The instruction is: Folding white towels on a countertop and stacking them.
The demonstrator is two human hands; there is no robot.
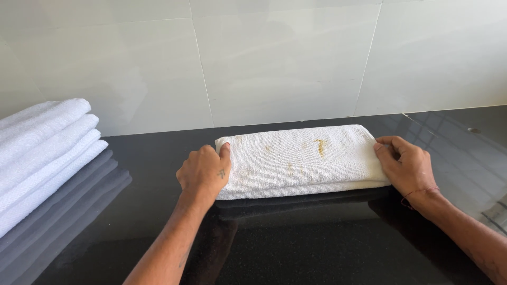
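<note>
Both hands are on the folded towel (301,158) near the back edge of the dark surface (317,243). Left hand (205,171) grips its left end, right hand (404,163) pinches the right end. Looks like squaring up the fold; next wants an even lift. White cloth, yellowish stains on top. Stack of towels (45,153) sits at the left edge.

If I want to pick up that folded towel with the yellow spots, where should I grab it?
Probably by its two short ends, from both sides, as the left hand and right hand do on the folded towel. It is long, soft and layered, so one-sided lifting may unfold it.
</note>
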